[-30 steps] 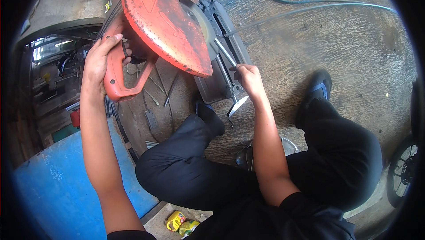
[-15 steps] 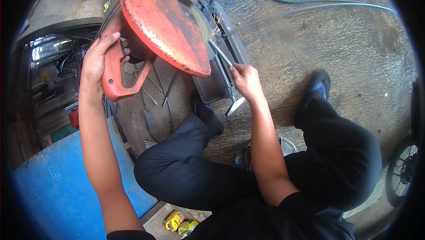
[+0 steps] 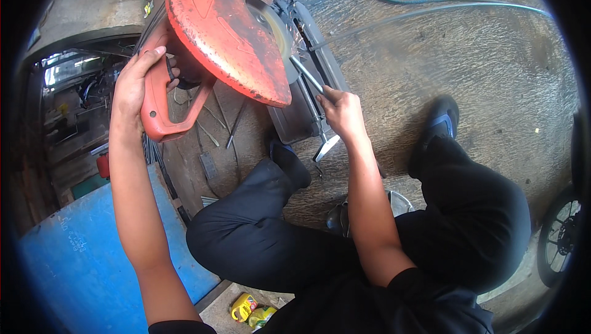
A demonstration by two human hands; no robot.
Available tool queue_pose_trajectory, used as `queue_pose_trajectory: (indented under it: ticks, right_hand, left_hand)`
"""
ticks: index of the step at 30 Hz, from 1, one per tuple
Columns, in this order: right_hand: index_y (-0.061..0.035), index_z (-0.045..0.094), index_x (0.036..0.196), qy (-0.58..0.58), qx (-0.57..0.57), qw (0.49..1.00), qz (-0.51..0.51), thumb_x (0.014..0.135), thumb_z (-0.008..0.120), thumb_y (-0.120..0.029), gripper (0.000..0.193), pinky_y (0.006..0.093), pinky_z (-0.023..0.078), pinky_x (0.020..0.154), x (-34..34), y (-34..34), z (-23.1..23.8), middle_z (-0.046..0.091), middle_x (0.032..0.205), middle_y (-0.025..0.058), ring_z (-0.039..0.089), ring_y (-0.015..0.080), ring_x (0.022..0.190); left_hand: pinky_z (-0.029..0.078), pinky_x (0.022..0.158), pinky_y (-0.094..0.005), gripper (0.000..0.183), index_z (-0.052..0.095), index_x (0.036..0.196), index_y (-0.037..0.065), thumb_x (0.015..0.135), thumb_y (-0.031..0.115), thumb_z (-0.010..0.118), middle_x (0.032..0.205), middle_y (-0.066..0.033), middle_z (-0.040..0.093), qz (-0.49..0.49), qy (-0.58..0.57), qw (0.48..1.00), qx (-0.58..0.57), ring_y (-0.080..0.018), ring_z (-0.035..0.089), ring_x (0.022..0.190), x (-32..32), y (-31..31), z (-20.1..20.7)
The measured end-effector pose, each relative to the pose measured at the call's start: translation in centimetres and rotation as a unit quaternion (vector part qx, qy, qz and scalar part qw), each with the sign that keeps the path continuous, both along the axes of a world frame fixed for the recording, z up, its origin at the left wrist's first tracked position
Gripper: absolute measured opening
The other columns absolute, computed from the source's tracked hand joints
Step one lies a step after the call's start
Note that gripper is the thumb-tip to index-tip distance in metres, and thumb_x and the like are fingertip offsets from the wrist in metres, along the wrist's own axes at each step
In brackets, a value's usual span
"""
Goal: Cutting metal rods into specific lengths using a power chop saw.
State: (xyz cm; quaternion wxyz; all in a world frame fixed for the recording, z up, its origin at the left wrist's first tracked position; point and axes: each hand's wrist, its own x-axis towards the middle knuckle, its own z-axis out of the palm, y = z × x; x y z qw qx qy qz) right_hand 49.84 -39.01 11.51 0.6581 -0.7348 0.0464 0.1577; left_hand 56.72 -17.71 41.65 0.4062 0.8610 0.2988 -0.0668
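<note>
Left hand (image 3: 132,84) wrapped tight round handle of big orange steel-guarded chop saw (image 3: 228,32). Right hand (image 3: 341,112) clamped on thin grey metal rod (image 3: 306,74), right under saw's disc. Sketchy: rod could kick if hold slips, fingers close to saw.

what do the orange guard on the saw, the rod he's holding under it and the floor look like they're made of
Guard: seems painted sheet metal, its orange coat chipped and dark along the rim. Rod, held by the right hand: likely bare steel, thin, grey, glinting. Floor: looks like rough concrete, dull grey and brushed. The left hand grips the handle.
</note>
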Motion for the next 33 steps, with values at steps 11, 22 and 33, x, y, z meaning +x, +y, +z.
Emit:
queue_pose_trajectory:
  ticks: [11,22,33]
  right_hand:
    - [0.0026,0.069,0.085,0.192,0.232,0.953,0.029,0.095,0.051,-0.029,0.038,0.0247,0.025,0.044,0.0,0.3,-1.9,0.044,0.055,-0.0046,0.034,0.0053,0.046]
    - [0.0019,0.069,0.09,0.098,0.048,0.993,0.05,0.09,0.059,-0.029,0.032,0.0381,0.045,0.061,0.5,-0.6,-0.3,0.057,0.061,0.0177,0.056,0.0211,0.059]
    - [-0.0005,0.07,0.092,0.033,0.008,0.999,0.03,0.087,0.064,-0.022,0.023,0.039,0.045,0.059,0.5,-0.8,0.9,0.057,0.061,0.0213,0.058,0.0322,0.057]
  left_hand:
    - [0.051,0.064,-0.0229,0.05,0.048,0.135,0.004,0.091,0.026,0.058,0.088,-0.0021,0.061,0.004,-0.003,1.0,-0.002,-0.0092,0.059,0.072,0.0,-0.2,0.0]
    - [0.05,0.066,-0.0216,0.053,0.045,0.138,0.006,0.092,0.028,0.056,0.091,-0.0014,0.061,-0.006,0.002,1.0,-0.018,-0.0075,0.058,0.074,0.0,0.3,-0.1]
    - [0.05,0.067,-0.0216,0.05,0.048,0.135,0.005,0.091,0.028,0.057,0.096,-0.0018,0.061,-0.008,0.002,1.0,-0.011,-0.0079,0.059,0.076,-0.1,0.0,0.0]
